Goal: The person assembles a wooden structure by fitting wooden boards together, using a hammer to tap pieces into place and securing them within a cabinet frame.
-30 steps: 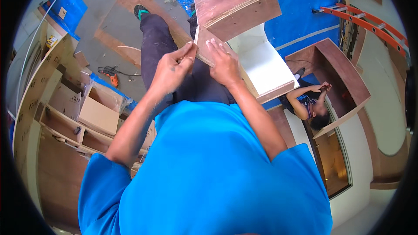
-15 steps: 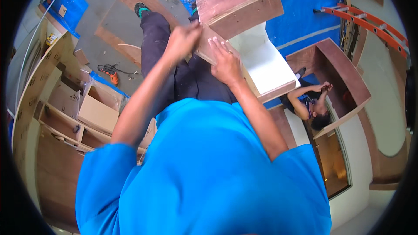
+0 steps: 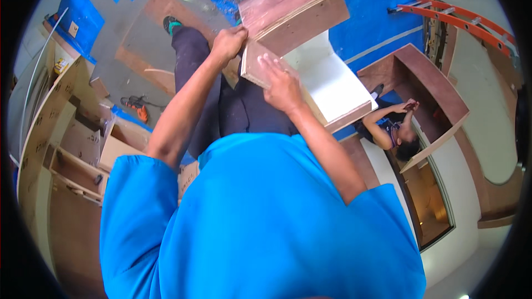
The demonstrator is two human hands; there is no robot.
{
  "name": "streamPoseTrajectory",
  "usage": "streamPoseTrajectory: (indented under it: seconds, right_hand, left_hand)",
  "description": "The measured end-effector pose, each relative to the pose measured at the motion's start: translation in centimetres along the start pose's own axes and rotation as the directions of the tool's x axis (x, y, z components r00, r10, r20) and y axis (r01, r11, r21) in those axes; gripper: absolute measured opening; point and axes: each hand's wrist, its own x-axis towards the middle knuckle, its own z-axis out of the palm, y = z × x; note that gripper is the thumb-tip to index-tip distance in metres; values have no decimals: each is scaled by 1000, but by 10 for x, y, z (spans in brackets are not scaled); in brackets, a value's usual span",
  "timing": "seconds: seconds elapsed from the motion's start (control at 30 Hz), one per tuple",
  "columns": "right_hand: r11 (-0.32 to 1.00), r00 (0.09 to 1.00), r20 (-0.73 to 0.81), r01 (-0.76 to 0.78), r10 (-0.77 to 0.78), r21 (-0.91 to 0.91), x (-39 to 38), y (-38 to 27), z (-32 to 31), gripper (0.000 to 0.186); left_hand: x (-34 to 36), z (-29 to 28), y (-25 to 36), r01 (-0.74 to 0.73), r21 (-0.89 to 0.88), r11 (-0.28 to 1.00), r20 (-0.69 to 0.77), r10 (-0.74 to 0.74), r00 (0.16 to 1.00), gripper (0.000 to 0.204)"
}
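Indoors, plywood unit (image 3: pixel 310 25), blue floor (image 3: pixel 377 27), ladder (image 3: pixel 471 28)

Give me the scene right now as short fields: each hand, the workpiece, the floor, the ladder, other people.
Left hand: curled at the edge of the plywood unit; grip unclear
Right hand: laid flat on the unit's narrow panel
Workpiece: brown plywood, with a white surface
Floor, left: orange power tool
Upper right: orange ladder
Other people: one person, at the open wooden box
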Motion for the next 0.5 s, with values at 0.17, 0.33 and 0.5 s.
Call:
streamPoseTrajectory:
  seconds: [0.17,0.33,0.5]
  right_hand:
    - [998,998,-29,-47,48,50,-7,2,16,79]
    - [1000,1000,-26,-14,14,18,-9,-8,11,78]
    - [999,997,-66,28,-30,-39,-6,-5,7,76]
  left_hand:
    - [-126,-13,19,-272,98,957,-15,275,961,54]
    - [-34,-4,-7,-251,97,963,-29,255,967,45]
    - [-55,-2,-8,-165,-50,985,-94,160,983,54]
